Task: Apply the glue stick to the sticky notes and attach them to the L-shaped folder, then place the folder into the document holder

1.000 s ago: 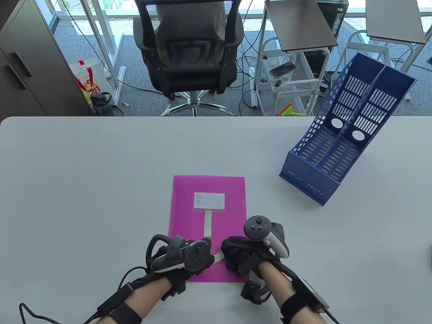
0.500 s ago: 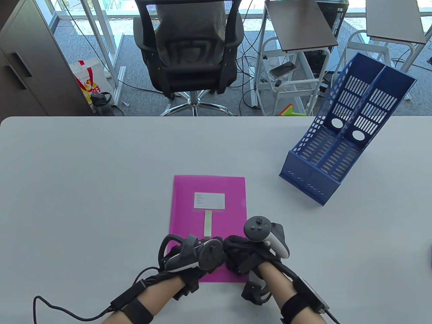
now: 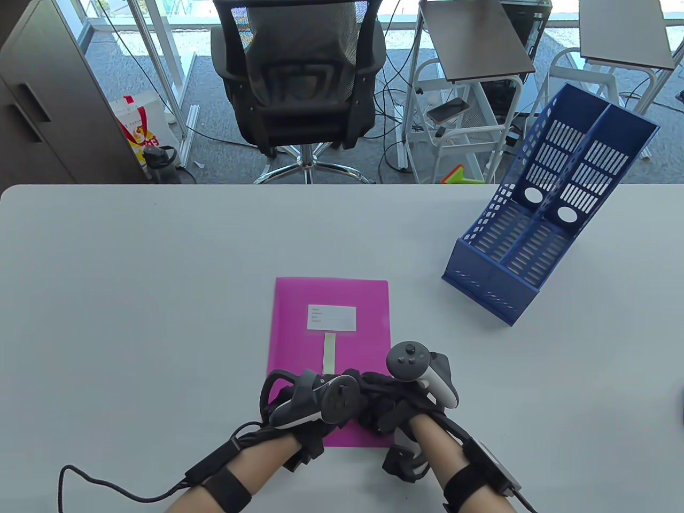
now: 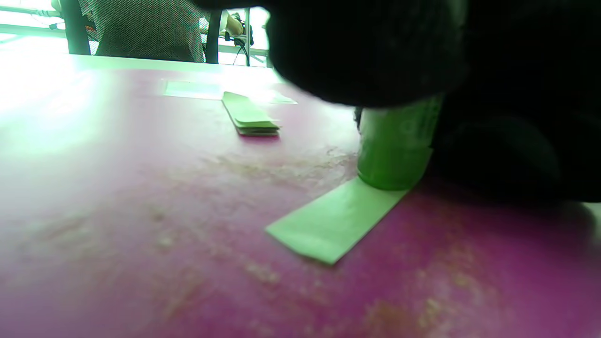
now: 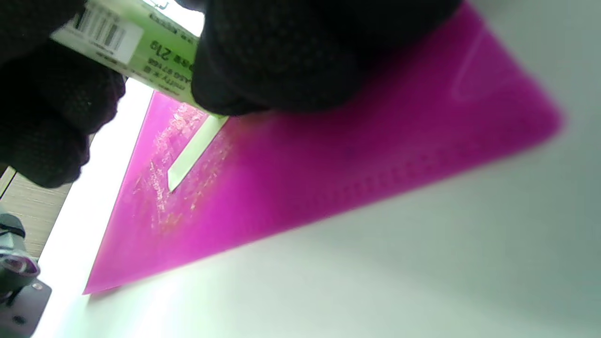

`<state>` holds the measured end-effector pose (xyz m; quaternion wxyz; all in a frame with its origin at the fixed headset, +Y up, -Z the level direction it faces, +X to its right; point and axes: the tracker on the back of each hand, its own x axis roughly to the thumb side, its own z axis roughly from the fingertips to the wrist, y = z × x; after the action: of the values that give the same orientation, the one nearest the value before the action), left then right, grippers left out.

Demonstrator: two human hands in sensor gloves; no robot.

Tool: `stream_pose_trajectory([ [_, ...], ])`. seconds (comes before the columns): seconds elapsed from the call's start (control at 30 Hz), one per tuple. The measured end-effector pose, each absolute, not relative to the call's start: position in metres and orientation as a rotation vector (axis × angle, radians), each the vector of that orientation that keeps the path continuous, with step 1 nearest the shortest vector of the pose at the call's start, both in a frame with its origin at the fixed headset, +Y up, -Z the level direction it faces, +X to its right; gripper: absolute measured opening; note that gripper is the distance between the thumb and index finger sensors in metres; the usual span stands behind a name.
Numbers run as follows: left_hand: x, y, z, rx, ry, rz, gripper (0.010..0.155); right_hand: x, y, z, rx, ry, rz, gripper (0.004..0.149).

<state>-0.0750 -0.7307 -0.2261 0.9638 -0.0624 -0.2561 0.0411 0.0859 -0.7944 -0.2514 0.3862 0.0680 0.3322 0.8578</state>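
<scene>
A pink L-shaped folder (image 3: 299, 315) lies flat near the table's front edge, with a white label (image 3: 331, 317) and a small stack of pale green sticky notes (image 3: 329, 352) on it. My right hand (image 3: 382, 398) grips a green glue stick (image 5: 141, 47) upright, its tip pressed on a single green note (image 4: 335, 220) lying on the folder (image 4: 141, 211). My left hand (image 3: 326, 398) sits close against the right one over the folder's lower part. Its tracker hides its fingers in the table view, and the left wrist view shows only a dark glove over the glue stick (image 4: 396, 145).
A blue two-slot document holder (image 3: 534, 235) stands tilted at the table's right, well beyond the hands. Glue smears mark the folder (image 5: 328, 164) around the note (image 5: 192, 150). An office chair (image 3: 299, 80) stands behind the table's far edge.
My left hand has slid to the right until it meets the right hand, covering the note that showed between them. The right hand, folder and holder have stayed put.
</scene>
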Motion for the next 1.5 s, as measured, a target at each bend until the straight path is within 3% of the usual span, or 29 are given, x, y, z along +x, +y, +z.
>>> stream_pose_trajectory([
  [0.3, -0.11, -0.723, -0.215, -0.212, -0.542, 0.001, 0.051, 0.085, -0.795, -0.252, 0.176, 0.841, 2.196, 0.036],
  [0.63, -0.079, -0.729, -0.227, -0.135, -0.522, 0.073, 0.051, 0.085, -0.795, -0.251, 0.175, 0.837, 2.201, 0.036],
  [0.9, -0.116, -0.724, -0.219, -0.191, -0.541, 0.019, 0.051, 0.085, -0.795, -0.251, 0.175, 0.843, 2.197, 0.036],
  [1.27, -0.076, -0.728, -0.228, -0.147, -0.539, 0.05, 0.051, 0.084, -0.795, -0.251, 0.171, 0.841, 2.202, 0.036],
  [1.5, -0.089, -0.722, -0.222, -0.194, -0.594, -0.036, 0.051, 0.084, -0.795, -0.251, 0.175, 0.84, 2.201, 0.036],
])
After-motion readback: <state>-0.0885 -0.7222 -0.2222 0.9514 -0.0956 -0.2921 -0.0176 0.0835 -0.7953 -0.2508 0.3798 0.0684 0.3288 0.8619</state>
